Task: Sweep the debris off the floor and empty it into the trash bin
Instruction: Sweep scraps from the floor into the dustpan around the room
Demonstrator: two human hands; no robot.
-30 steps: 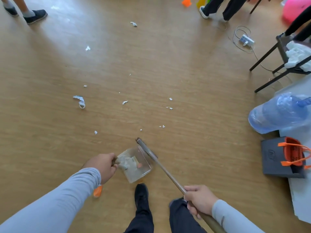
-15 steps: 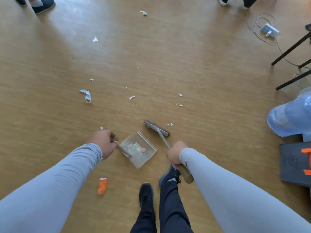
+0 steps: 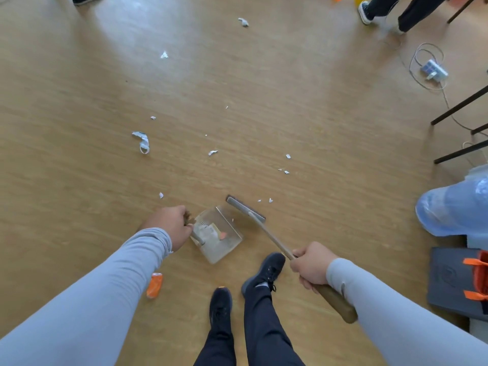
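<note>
My left hand (image 3: pixel 169 224) grips the metal handle of a clear dustpan (image 3: pixel 220 235) resting on the wooden floor; paper bits and an orange scrap lie inside it. My right hand (image 3: pixel 310 268) holds the wooden handle of a small broom (image 3: pixel 247 208), whose dark head sits on the floor just beyond the pan's far right edge. White paper scraps (image 3: pixel 212 153) are scattered ahead, with a curled strip (image 3: pixel 142 142) to the left and two tiny bits (image 3: pixel 266 200) right of the broom head. An orange wrapper (image 3: pixel 154 286) lies under my left forearm.
A dark bin with an orange liner (image 3: pixel 459 281) stands at the right edge, beside a big blue water bottle (image 3: pixel 454 207). Black chair legs (image 3: pixel 459 107) and a cable with a power strip (image 3: pixel 433 71) occupy the far right. Another person's feet (image 3: pixel 380 11) are at the top.
The broom head has stayed beyond the pan after swinging from its right side. My right hand slid back down the handle toward me. The view rose a little.
</note>
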